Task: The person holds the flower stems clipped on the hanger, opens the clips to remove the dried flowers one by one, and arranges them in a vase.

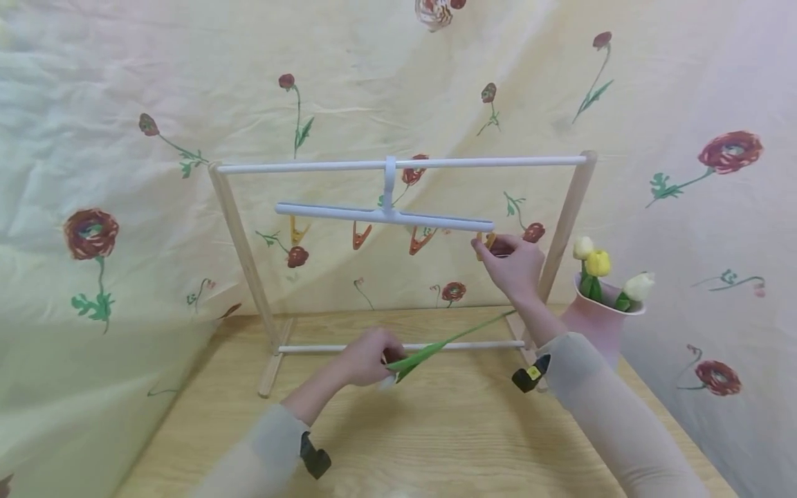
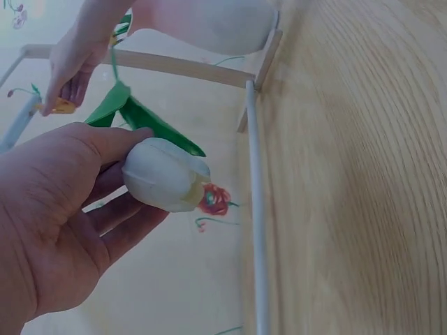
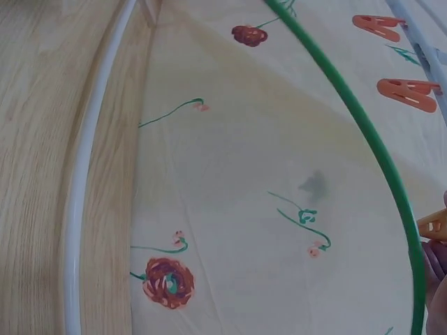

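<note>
My left hand (image 1: 370,356) holds a white artificial tulip (image 2: 164,174) at its bloom, with the thumb and fingers around it low over the table. Its green leaves (image 1: 420,356) and long stem slope up to the right, ending near my right forearm. In the right wrist view the stem (image 3: 363,125) arcs past close by. Higher up, my right hand (image 1: 513,263) pinches a yellow-orange clip (image 1: 486,245) at the right end of a pale hanger (image 1: 386,216). From the same hanger hang a yellow clip (image 1: 297,232) and two orange-red clips (image 1: 360,237).
The hanger hooks over the white top bar (image 1: 299,167) of a wooden rack, tilted down to the right. A white lower bar (image 1: 461,345) runs near the table (image 1: 398,443). At right stands a pink vase (image 1: 594,325) with white and yellow tulips. Flowered cloth (image 1: 373,90) hangs behind.
</note>
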`<state>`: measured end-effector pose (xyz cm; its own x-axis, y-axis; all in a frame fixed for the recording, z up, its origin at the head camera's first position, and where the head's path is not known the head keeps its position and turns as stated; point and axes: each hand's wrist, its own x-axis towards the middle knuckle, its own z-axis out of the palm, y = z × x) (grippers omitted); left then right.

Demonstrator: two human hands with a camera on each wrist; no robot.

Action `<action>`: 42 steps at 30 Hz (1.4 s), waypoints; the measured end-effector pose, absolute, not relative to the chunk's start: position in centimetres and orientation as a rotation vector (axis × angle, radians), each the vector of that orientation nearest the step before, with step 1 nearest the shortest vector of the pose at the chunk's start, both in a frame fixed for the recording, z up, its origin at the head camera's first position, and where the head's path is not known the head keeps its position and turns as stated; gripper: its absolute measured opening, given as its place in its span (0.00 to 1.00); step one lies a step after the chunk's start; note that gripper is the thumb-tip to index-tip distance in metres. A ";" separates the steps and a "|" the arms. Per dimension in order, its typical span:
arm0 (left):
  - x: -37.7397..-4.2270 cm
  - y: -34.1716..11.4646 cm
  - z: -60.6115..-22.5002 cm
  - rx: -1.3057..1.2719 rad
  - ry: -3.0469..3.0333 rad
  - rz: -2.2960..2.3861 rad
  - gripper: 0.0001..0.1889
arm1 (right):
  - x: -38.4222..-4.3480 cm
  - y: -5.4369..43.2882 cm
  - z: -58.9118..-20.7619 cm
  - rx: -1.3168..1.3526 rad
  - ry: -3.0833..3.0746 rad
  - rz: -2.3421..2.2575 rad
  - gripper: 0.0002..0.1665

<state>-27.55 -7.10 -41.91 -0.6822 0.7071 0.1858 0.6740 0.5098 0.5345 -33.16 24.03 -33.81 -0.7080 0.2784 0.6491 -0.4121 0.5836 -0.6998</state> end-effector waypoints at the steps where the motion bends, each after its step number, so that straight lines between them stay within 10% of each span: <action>1: -27.3 -7.5 -41.7 1.242 2.678 0.875 0.09 | -33.1 24.1 -33.8 0.109 -2.062 1.140 0.27; 12: -25.3 -10.3 -40.0 1.318 2.623 0.737 0.11 | -32.5 25.3 -34.1 0.121 -2.096 0.986 0.23; 26: -24.8 -11.0 -39.1 1.330 2.546 0.762 0.10 | -26.6 21.9 -33.9 1.212 -1.766 0.418 0.20; 42: -24.8 -11.5 -38.5 1.320 2.487 0.747 0.10 | -21.9 17.8 -36.5 1.459 -2.006 -0.075 0.18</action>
